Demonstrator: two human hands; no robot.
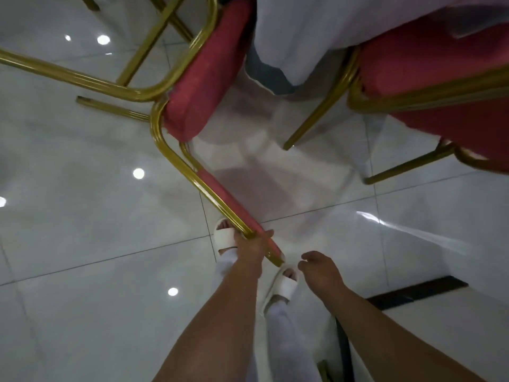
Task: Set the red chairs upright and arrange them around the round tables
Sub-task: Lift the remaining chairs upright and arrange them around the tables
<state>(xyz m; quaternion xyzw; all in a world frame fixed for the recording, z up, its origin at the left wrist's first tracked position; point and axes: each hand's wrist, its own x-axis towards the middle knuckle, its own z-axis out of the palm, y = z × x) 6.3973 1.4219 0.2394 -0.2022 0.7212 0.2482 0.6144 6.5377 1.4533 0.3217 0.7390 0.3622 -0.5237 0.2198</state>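
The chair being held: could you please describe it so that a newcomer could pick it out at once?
A white tablecloth hangs at the top, with two red, gold-framed chairs at its hem. The held chair is the left one, its backrest reaching toward the person's sandals. Only it has the left hand gripping its top rail; the right chair is untouched.

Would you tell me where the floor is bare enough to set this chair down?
Bare floor spreads left of the feet, below the held chair, and between the second chair and the dark strip. Crowded: the gap between both chairs by the tablecloth.
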